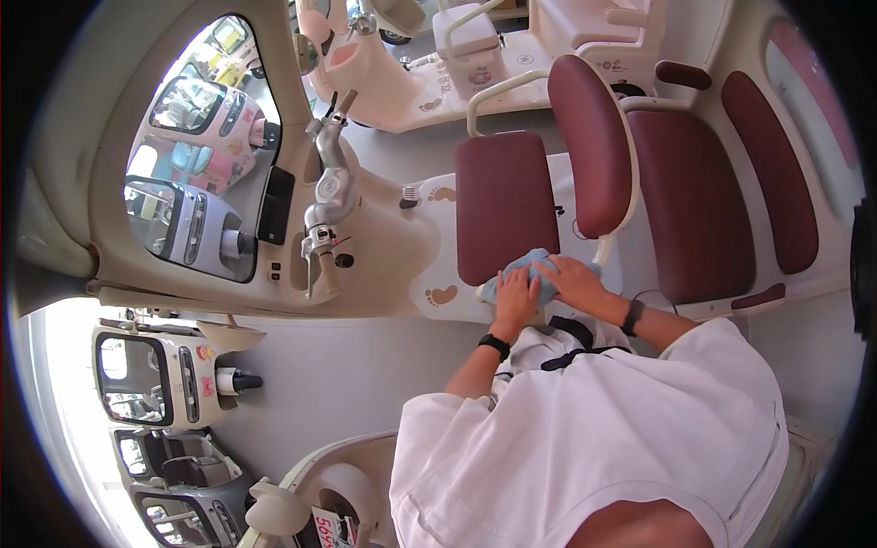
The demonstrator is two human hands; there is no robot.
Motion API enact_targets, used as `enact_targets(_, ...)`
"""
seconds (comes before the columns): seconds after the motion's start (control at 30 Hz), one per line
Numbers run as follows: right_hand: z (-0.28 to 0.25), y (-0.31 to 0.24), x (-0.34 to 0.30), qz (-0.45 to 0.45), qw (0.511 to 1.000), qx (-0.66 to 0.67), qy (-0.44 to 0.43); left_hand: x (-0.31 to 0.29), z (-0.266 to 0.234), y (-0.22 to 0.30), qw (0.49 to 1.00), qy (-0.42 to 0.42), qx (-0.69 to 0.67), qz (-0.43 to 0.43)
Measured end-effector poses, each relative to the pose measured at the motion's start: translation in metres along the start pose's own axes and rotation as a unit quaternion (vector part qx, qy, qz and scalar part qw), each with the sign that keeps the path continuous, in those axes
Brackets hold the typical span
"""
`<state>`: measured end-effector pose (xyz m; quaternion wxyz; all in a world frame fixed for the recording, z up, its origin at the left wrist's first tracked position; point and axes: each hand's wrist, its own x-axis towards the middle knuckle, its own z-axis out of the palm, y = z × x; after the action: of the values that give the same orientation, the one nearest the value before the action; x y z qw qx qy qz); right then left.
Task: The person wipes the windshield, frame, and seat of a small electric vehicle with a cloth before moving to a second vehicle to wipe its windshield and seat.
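Observation:
A light blue cloth (528,265) lies bunched at the near edge of a dark red seat (505,205) inside a small cream vehicle. My left hand (517,297) rests on the cloth with its fingers stretched over it. Just to its right, my right hand (575,283) presses on the same cloth, fingers spread forward. Both hands partly cover the cloth, so its full shape is hidden. The dark red backrest (592,146) stands upright behind the seat, beyond my right hand.
Silver handlebars (331,187) rise on the left, behind the windshield (196,151). A wide rear seat (692,205) is to the right. Pale pink vehicles (475,68) stand at the far side. Another cream vehicle (352,466) is close by at the lower left.

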<state>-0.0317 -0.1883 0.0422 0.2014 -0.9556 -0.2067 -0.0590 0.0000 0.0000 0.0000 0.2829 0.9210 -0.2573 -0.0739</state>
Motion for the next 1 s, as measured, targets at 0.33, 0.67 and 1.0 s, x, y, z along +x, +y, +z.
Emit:
enact_targets(0.33, 0.020, -0.030, 0.030, -0.016, 0.999, 0.003, -0.040, -0.018, -0.008, -0.042, 0.995, 0.087, 0.002, -0.051)
enact_targets(0.67, -0.048, 0.007, -0.030, 0.024, 0.998, -0.060, 0.010, 0.006, -0.002, 0.058, 0.995, 0.060, 0.018, 0.075)
enact_targets(1.0, 0.011, -0.027, 0.025, -0.012, 1.000, 0.005, -0.002, -0.008, -0.011, -0.036, 0.996, 0.026, -0.067, -0.046)
